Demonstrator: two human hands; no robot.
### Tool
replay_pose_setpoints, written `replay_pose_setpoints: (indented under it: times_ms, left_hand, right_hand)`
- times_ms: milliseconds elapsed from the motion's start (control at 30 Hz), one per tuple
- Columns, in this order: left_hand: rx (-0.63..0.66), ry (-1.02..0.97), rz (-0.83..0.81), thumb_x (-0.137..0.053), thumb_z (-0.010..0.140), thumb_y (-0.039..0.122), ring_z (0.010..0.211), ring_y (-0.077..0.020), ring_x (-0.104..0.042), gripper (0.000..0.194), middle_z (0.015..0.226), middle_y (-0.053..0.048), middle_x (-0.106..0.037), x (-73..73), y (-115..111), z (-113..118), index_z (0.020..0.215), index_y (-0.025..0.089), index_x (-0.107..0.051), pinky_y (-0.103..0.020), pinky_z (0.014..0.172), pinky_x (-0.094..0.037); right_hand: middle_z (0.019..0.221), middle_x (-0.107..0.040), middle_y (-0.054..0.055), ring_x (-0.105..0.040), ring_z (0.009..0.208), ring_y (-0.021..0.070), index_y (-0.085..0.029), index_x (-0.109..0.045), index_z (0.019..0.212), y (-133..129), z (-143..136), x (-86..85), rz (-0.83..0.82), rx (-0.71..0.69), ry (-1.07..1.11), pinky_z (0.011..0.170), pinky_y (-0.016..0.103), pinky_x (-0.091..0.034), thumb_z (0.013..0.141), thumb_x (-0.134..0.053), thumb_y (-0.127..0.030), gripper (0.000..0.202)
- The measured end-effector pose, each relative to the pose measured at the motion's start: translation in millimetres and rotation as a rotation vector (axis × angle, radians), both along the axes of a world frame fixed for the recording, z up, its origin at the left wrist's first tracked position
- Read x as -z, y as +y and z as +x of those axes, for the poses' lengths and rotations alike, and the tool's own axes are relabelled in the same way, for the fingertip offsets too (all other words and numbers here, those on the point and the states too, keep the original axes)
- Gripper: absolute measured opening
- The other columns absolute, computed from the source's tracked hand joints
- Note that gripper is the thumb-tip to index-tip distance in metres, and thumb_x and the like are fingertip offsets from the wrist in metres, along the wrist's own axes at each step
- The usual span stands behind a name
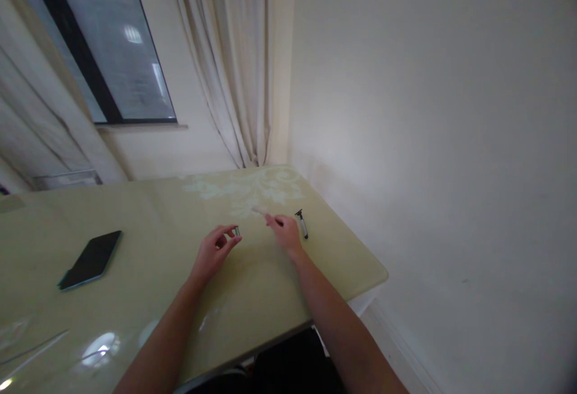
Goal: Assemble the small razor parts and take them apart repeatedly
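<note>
My left hand pinches a small greenish piece with dark edges between thumb and fingertips, above the table. Its size suits a razor cartridge, but I cannot make out its kind. In my right hand, closed fingers grip a thin pale stick that points up and left; its far tip blurs into the table's white pattern. Just right of that hand, a razor with a dark head and grey handle lies on the table. The two hands are apart, and so are the things in them.
The pale yellow-green glossy table meets the wall along its right side. A dark tablet-like slab lies at the left. A thin cable runs near the lower left corner. Beyond the back edge hang curtains.
</note>
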State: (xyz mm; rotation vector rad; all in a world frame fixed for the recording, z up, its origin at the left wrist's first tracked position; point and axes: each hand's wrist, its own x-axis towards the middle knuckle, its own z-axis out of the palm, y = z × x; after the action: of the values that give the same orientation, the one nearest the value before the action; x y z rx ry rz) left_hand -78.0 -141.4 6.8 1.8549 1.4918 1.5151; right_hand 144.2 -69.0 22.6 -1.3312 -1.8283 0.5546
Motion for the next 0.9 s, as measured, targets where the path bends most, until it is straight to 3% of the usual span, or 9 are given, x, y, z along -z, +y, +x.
replay_pose_setpoints:
  times_ms: [100,233,400,533,600,767,900]
  left_hand:
    - [0.007,0.037,0.007,-0.072,0.084,0.051,0.054,-0.0096,-0.046,0.036,0.082,0.000,-0.064,4.1,1,-2,0.105,0.022,-0.075,-0.023,0.052,-0.042]
    - [0.020,0.099,0.019,-0.075,0.081,0.052,0.052,-0.0088,-0.044,0.038,0.083,0.000,-0.064,11.5,4,-3,0.106,0.023,-0.075,-0.023,0.051,-0.041]
    - [0.064,0.086,0.026,-0.074,0.082,0.053,0.052,-0.0092,-0.044,0.041,0.082,0.000,-0.064,10.0,13,18,0.111,0.024,-0.074,-0.023,0.051,-0.041]
    - [0.162,0.174,-0.044,-0.071,0.083,0.056,0.053,-0.0104,-0.048,0.042,0.085,-0.002,-0.067,3.2,30,47,0.108,0.023,-0.076,-0.025,0.053,-0.043]
    - [0.167,0.294,-0.108,-0.071,0.083,0.055,0.060,-0.0132,-0.055,0.041,0.088,-0.004,-0.069,0.4,40,59,0.108,0.023,-0.077,-0.028,0.062,-0.047]
    - [-0.004,0.518,-0.293,-0.071,0.085,0.049,0.096,-0.0234,-0.065,0.035,0.102,-0.005,-0.073,-1.8,62,85,0.112,0.028,-0.077,-0.037,0.089,-0.044]
    - [-0.075,0.533,-0.379,-0.071,0.085,0.050,0.110,-0.0282,-0.063,0.037,0.107,-0.006,-0.073,1.3,69,102,0.115,0.031,-0.076,-0.041,0.095,-0.040]
  right_hand:
    - [0.064,-0.060,0.002,-0.053,0.062,0.0156,-0.018,-0.074,0.079,9,17,-14.8,0.005,0.142,0.067,0.058,0.027,-0.029,0.100,-0.039,-0.065,0.062]
    - [0.075,-0.068,0.004,-0.057,0.067,0.0174,-0.020,-0.072,0.081,22,61,-29.5,-0.055,0.305,-0.135,0.059,0.027,-0.031,0.090,-0.064,-0.053,0.035]
    - [0.087,-0.073,0.008,-0.065,0.080,0.0218,-0.021,-0.072,0.090,29,100,-15.2,-0.189,0.442,-0.268,0.063,0.028,-0.038,0.088,-0.065,-0.047,0.027]
    - [0.093,-0.075,0.010,-0.068,0.084,0.0242,-0.021,-0.071,0.092,31,95,4.6,-0.250,0.398,-0.277,0.065,0.029,-0.042,0.087,-0.065,-0.052,0.032]
    - [0.095,-0.076,0.011,-0.070,0.087,0.0248,-0.021,-0.072,0.093,32,88,9.2,-0.253,0.381,-0.318,0.066,0.029,-0.043,0.087,-0.066,-0.047,0.027]
    - [0.093,-0.077,0.009,-0.071,0.086,0.0236,-0.022,-0.074,0.092,27,73,10.2,-0.262,0.339,-0.349,0.067,0.027,-0.044,0.083,-0.067,-0.036,0.018]
    - [0.091,-0.077,0.008,-0.072,0.086,0.0235,-0.023,-0.075,0.090,22,63,11.3,-0.248,0.316,-0.336,0.066,0.026,-0.044,0.083,-0.067,-0.038,0.018]
